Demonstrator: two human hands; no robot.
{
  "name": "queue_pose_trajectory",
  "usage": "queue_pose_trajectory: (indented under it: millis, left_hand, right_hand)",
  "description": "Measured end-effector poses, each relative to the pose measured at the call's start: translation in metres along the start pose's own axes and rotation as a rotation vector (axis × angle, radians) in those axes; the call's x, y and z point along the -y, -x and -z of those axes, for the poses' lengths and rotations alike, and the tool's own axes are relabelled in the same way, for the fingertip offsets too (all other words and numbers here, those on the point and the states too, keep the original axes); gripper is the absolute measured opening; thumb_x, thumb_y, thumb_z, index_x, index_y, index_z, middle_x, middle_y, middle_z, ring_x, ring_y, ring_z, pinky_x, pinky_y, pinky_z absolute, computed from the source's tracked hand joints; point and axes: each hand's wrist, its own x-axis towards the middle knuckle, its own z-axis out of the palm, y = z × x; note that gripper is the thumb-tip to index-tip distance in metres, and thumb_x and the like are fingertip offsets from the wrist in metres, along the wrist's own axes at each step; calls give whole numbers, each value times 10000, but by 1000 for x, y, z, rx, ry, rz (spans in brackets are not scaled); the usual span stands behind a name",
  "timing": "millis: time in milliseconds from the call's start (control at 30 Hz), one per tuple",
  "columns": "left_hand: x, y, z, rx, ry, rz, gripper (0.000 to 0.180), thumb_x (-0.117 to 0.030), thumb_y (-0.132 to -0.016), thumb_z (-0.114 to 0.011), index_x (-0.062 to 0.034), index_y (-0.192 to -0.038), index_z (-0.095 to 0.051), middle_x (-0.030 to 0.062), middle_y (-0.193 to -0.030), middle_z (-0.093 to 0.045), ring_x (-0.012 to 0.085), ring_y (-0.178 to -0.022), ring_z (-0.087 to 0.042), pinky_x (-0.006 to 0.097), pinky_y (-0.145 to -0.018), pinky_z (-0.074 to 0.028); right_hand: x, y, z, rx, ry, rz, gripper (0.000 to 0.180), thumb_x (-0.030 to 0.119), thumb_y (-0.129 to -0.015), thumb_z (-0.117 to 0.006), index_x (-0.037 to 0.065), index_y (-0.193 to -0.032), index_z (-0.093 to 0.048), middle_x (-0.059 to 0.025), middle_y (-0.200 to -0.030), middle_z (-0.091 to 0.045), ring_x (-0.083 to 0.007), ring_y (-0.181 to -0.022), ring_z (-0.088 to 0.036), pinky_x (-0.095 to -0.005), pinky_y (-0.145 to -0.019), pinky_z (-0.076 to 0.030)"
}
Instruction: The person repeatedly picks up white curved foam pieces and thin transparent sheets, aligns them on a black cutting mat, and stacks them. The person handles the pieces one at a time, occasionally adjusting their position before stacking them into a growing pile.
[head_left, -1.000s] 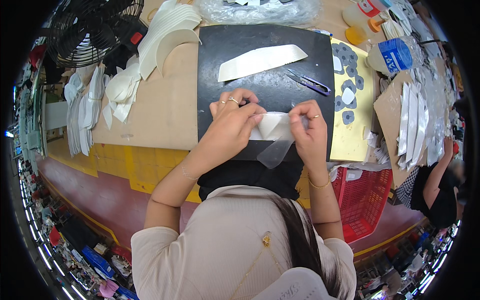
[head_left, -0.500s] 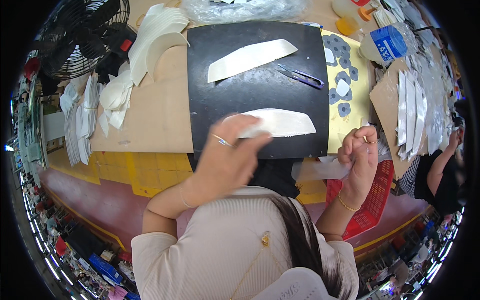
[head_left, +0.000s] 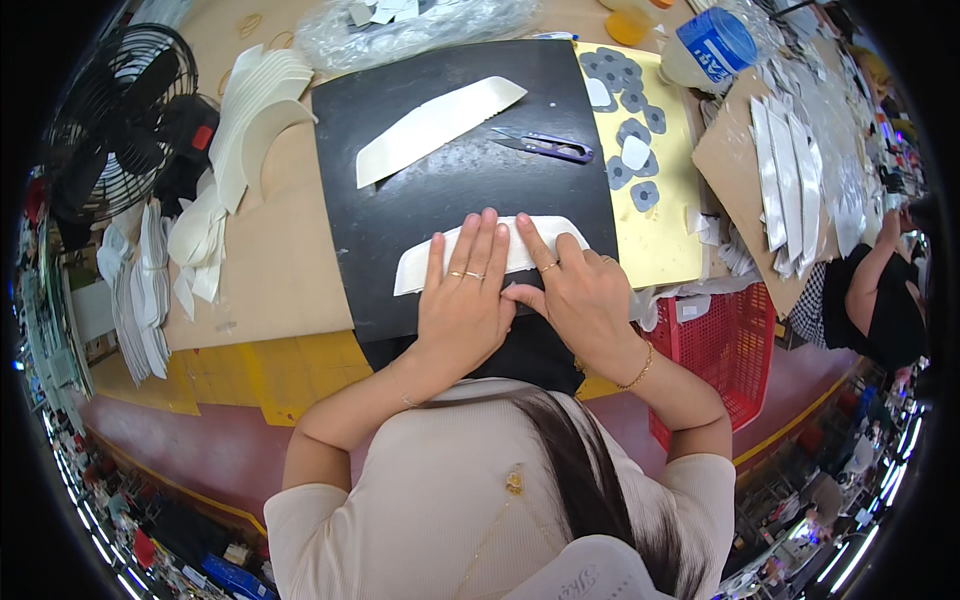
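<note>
A white curved fabric-like piece point(head_left: 415, 265) lies near the front edge of the black board point(head_left: 350, 300). My left hand point(head_left: 465, 290) rests flat on it with fingers stretched out. Beside it, my right hand point(head_left: 585, 295) presses on the piece's right part, index finger extended and thumb toward the left hand; its outer fingers are partly bent. Both hands cover much of the piece. Farther up the board lies a second white piece point(head_left: 435, 130) of similar shape, tilted up to the right. Purple-handled thread snips point(head_left: 545, 145) lie to its right.
Stacked cream pieces point(head_left: 250, 130) and a black fan point(head_left: 120, 120) stand left. On the right are a yellow sheet point(head_left: 665, 240) with grey patches, a blue-labelled bottle point(head_left: 710, 50), cardboard point(head_left: 740, 150) with white strips, and a red basket point(head_left: 720, 370) below. Another person's arm point(head_left: 875, 265) shows far right.
My right hand has come left from beside the board onto the near piece; the translucent strip it held is gone from it. My left hand has flattened onto the piece. The view has shifted.
</note>
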Motion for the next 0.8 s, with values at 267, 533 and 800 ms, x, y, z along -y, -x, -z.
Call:
queue_pose_trajectory:
  millis: [267,533,800]
  left_hand:
    - [1,0,-2,8,58,-1,690,-313,-869,-642,-77,-1467,-390,181,-1554,-288,342,-1437,-270,562,-1135,-217]
    - [7,-3,3,-36,68,-33,692,-405,-850,-670,-189,-1462,-428,174,-1545,-309,349,-1426,-288,551,-1126,-250]
    - [44,55,38,103,-115,187,753,-476,-875,-623,-45,-1450,-398,105,-1522,-378,260,-1408,-341,504,-1136,-260]
  right_hand:
    - [-39,34,29,265,137,-197,858,632,-725,-629,210,-1451,-451,-38,-783,-433,-154,-502,-500,-295,-475,-439]
    - [-29,26,18,179,142,-59,872,633,-719,-626,204,-1456,-447,-31,-764,-429,-153,-504,-511,-284,-435,-415]
    - [-38,27,14,129,109,-26,818,575,-759,-639,199,-1460,-447,-29,-715,-432,-165,-482,-464,-283,-437,-413]
